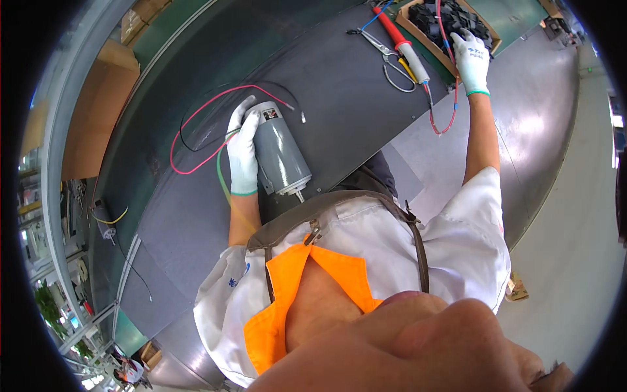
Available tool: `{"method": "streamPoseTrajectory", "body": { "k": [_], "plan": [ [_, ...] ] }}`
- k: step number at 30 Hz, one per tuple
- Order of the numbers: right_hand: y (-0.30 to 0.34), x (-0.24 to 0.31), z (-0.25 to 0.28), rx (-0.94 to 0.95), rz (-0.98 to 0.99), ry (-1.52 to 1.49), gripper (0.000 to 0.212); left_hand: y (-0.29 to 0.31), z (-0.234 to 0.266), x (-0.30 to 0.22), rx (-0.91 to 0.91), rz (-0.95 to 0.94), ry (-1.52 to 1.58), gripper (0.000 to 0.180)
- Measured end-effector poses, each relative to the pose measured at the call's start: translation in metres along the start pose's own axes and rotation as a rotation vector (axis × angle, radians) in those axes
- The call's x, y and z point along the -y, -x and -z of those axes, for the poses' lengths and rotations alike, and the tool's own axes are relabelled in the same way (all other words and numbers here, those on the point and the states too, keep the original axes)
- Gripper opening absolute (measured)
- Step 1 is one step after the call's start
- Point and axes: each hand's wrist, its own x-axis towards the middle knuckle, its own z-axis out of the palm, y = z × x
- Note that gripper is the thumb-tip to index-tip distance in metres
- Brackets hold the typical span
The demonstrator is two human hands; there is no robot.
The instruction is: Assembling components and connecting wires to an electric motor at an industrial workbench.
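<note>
Now the left hand (242,147) is resting half-curled fingers against the grey motor (282,151) at eleven o'clock, seemingly steadying it; the right hand (473,62) is reaching bent fingers over black parts (426,25) at one o'clock. Either grip? Can't tell.

"What's on the dark mat (320,68)?"

"Scissors (375,44), and just beside them a red-and-white stick-shaped tool (394,31)."

"And the yellow handle (406,67)?"

"Between those two."

"Anything off to the left?"

"Brown cardboard (98,121) beside a grey metal frame (57,140), and lower down, green leaves (47,306) near the rim."
</note>
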Motion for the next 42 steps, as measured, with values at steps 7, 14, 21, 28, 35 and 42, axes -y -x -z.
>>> {"method": "streamPoseTrajectory", "body": {
  "k": [7, 14, 21, 28, 35, 42],
  "plan": [
    [-0.020, 0.004, -0.004, -0.408, -0.261, -0.473, 0.018, -0.004, 0.005, 0.010, -0.119, -0.032, 0.027, 0.035],
    [-0.009, 0.129, 0.128, -0.459, -0.567, -1.236, 0.022, -0.016, 0.029, 0.036, -0.160, -0.237, 0.271, 0.042],
    [0.039, 0.256, 0.083, 0.078, -0.421, -1.482, 0.022, -0.014, 0.166, -0.009, -0.295, -0.461, 0.791, 0.040],
    [0.018, 0.255, 0.086, -0.009, -0.254, -1.284, 0.023, 0.041, 0.189, 0.029, -0.322, -0.311, 0.865, 0.061],
    [0.007, 0.274, 0.128, 0.209, -0.604, -1.745, 0.021, 0.035, 0.037, 0.034, -0.102, -0.038, 0.231, 0.081],
    [0.018, 0.305, 0.127, 0.513, -0.760, -1.875, 0.020, 0.000, 0.030, 0.026, 0.031, -0.169, -0.078, 0.050]
  ]
}}
